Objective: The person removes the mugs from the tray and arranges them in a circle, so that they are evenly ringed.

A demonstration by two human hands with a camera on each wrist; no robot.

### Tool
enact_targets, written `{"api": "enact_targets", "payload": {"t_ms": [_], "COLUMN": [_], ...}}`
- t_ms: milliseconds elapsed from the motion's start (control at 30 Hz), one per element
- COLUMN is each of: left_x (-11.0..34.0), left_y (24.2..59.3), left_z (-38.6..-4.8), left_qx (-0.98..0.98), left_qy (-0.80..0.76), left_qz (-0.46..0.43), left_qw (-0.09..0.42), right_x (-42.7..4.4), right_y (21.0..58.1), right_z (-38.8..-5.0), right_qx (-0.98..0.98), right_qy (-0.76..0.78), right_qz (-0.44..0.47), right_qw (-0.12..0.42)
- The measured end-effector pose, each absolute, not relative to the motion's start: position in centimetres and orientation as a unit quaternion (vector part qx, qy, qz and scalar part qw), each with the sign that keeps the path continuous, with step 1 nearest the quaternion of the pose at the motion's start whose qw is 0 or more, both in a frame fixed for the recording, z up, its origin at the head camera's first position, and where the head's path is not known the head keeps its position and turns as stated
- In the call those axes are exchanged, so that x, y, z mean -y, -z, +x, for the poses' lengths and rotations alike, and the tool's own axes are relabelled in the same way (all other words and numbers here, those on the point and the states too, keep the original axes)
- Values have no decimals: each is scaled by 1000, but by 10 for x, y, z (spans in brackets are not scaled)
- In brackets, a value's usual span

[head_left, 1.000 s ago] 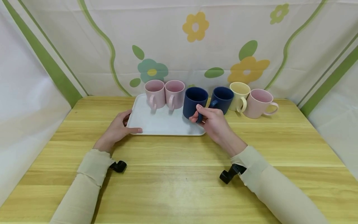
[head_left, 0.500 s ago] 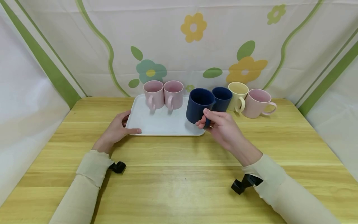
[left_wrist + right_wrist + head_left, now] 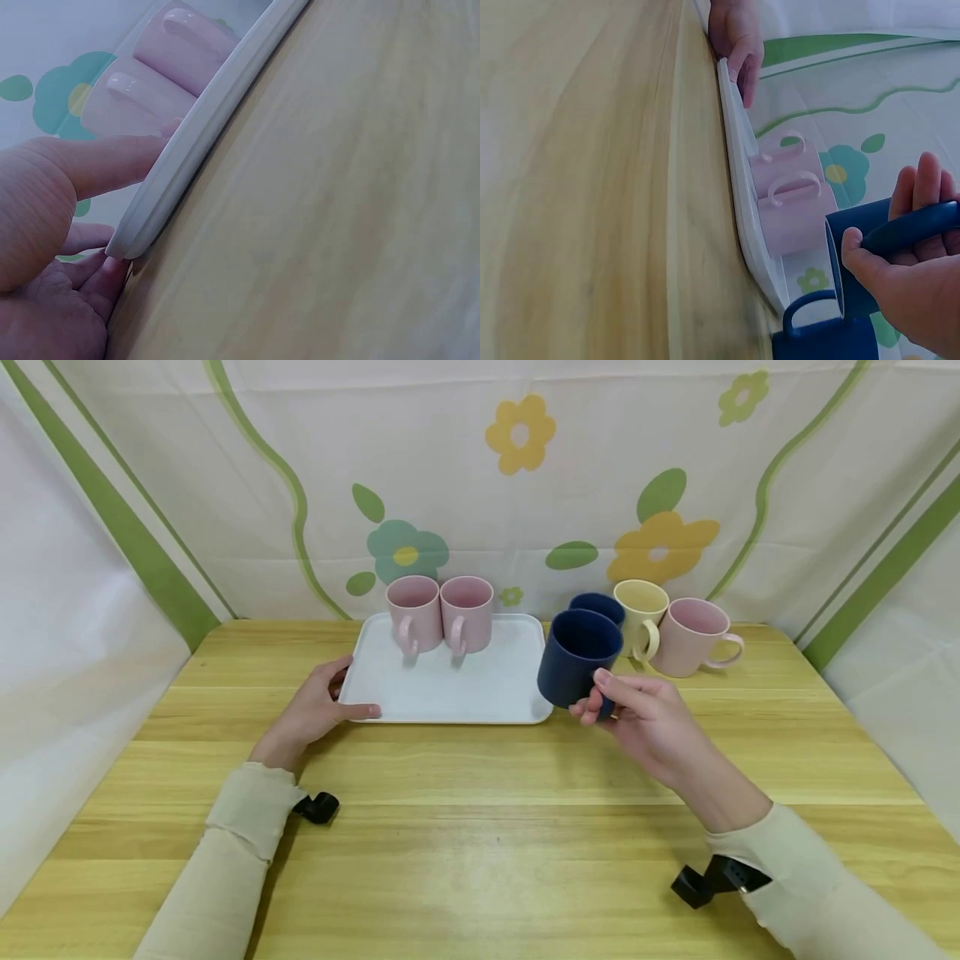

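A navy mug [image 3: 573,660] hangs off the table beyond the white tray's right end, tilted slightly, its handle pinched by my right hand [image 3: 656,722] between thumb and curled fingers. In the right wrist view the thumb lies against the handle of this navy mug [image 3: 855,217]. My left hand [image 3: 311,702] grips the left end of the white tray [image 3: 450,693], thumb on the rim and fingers at the edge below. Two pink mugs [image 3: 415,614] stand side by side at the tray's back, handles facing me. A second navy mug [image 3: 600,602] is partly hidden behind the held one.
Right of the tray, a cream mug [image 3: 641,614] and another pink mug [image 3: 692,639] stand close together at the back of the wooden table [image 3: 480,827]. A white curtain [image 3: 450,460] with printed flowers hangs behind the table.
My right hand has lifted the navy mug off the tray's right part and carried it right and nearer to me, past the tray's edge. The left hand stays on the tray.
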State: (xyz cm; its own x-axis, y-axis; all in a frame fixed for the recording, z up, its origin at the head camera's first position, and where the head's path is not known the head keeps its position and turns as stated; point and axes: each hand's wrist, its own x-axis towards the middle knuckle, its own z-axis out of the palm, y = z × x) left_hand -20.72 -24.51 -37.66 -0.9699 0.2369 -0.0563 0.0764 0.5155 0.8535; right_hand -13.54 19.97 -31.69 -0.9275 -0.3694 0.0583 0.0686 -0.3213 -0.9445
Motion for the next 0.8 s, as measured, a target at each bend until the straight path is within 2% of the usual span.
{"api": "enact_targets", "payload": {"t_ms": [800], "left_x": [245], "left_y": [377], "left_z": [-207], "left_qx": [-863], "left_qy": [-491], "left_qz": [91], "left_qw": [80], "right_x": [-289], "right_y": [343], "right_z": [-124], "right_qx": [-529], "right_qy": [834], "right_qz": [-89], "right_qw": [125]}}
